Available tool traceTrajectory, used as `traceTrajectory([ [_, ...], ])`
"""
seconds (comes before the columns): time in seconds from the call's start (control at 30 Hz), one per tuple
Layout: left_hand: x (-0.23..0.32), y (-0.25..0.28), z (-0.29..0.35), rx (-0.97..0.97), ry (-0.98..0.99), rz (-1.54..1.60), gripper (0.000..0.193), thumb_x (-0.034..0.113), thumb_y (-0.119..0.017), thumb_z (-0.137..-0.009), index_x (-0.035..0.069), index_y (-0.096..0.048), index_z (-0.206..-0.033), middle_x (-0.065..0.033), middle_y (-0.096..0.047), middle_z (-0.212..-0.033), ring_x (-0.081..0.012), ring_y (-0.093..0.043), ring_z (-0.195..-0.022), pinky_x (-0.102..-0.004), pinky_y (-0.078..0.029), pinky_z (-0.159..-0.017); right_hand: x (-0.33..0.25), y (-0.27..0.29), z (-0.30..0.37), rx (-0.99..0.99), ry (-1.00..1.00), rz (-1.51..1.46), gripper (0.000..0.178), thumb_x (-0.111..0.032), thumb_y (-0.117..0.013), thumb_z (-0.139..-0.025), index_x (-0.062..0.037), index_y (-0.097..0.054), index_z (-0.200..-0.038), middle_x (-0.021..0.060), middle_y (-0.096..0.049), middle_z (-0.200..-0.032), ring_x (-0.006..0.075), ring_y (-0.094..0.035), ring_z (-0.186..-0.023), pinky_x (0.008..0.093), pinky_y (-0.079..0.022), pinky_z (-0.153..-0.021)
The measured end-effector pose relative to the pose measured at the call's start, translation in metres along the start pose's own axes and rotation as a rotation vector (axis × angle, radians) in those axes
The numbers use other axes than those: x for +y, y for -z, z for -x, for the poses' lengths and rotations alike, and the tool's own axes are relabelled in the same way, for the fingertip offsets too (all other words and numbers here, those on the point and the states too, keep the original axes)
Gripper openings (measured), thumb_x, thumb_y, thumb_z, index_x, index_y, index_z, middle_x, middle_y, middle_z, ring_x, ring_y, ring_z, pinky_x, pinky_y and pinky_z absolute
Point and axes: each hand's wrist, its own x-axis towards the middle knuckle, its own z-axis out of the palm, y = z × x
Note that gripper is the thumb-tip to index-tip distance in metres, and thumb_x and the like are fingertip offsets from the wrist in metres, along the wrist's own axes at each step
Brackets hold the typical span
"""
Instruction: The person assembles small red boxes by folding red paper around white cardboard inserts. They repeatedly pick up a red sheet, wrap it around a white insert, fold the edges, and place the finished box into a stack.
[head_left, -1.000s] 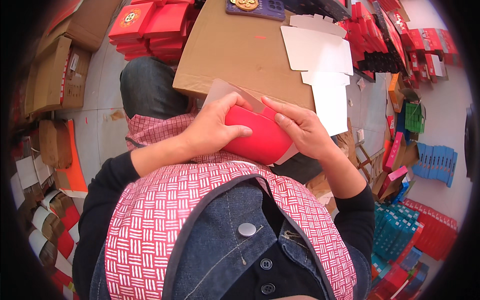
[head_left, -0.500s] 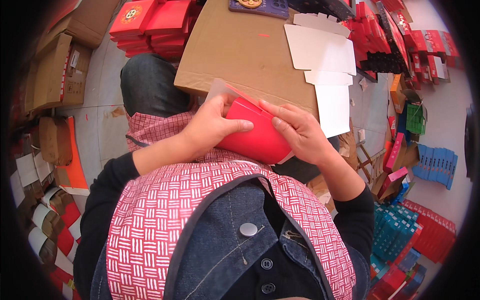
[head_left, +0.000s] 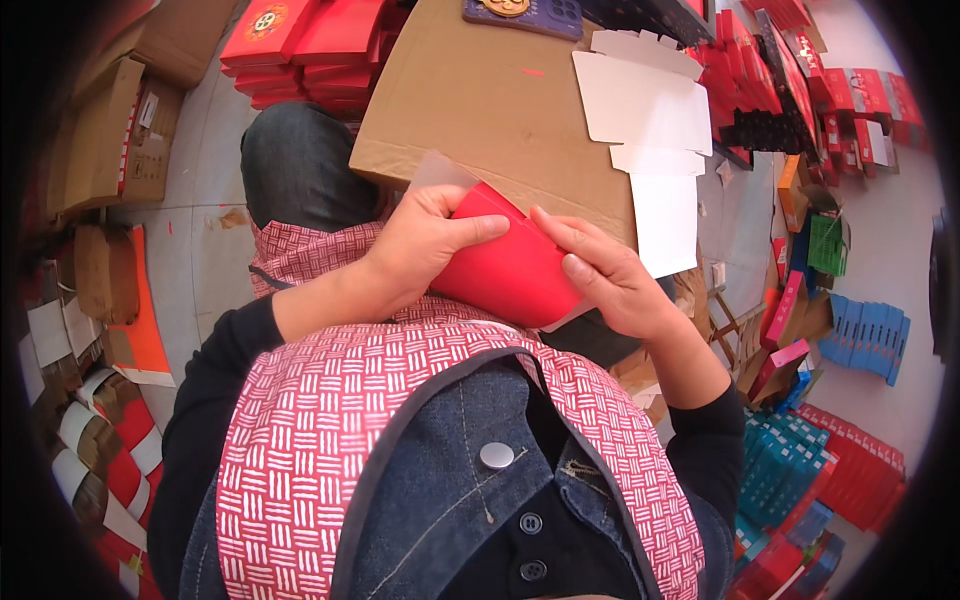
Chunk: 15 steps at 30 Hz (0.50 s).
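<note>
Between my two hands, above my lap, is a sheet of red card (head_left: 505, 272), bent in a curve and glossy on top. Pale greyish-white flaps of it show at its upper left and lower right ends. My left hand (head_left: 432, 235) grips its left side, the thumb lying on the red face and the fingers hidden behind. At the upper right edge, my right hand (head_left: 605, 268) pinches the card, with the index finger along the fold line and the thumb just below. The card is tilted and clear of the cardboard-topped work surface (head_left: 490, 110) in front.
White die-cut card blanks (head_left: 640, 95) lie on the work surface's right side. A dark blue tray with a gold piece (head_left: 525, 14) sits at the far edge. Red boxes (head_left: 335, 45) are stacked far left, beyond my knee. Brown cartons (head_left: 105, 130) stand left; blue boxes (head_left: 868, 335) stand right.
Along the upper edge, the raised red flap now lies closer to the card's face. My left thumb has shifted slightly up, and my right fingers have moved a little along the edge.
</note>
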Motion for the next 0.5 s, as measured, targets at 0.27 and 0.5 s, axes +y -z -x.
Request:
traceTrajectory([
  [0.27,0.004,-0.003,0.000,0.003,-0.070,-0.097,0.015,0.007,-0.065,-0.086,-0.002,-0.069,-0.098,-0.0086,-0.070,-0.088,-0.0121,-0.065,-0.076,-0.0242,-0.053,-0.069,-0.004,-0.003,0.003,0.024,0.044,0.040,0.042,-0.010,-0.046,-0.097,-0.0050,-0.045,-0.139,0.0139,-0.051,-0.128,0.0235,-0.049,-0.119,0.0306,-0.038,-0.100],
  [0.5,0.006,-0.003,0.004,-0.010,-0.059,-0.118,0.015,0.006,-0.065,-0.086,-0.001,-0.069,-0.098,-0.0076,-0.070,-0.089,-0.0125,-0.065,-0.078,-0.0250,-0.053,-0.075,-0.007,-0.007,0.005,0.011,0.079,0.165,0.046,-0.006,-0.050,-0.093,-0.0080,-0.046,-0.139,0.0160,-0.051,-0.127,0.0271,-0.052,-0.117,0.0318,-0.041,-0.097],
])
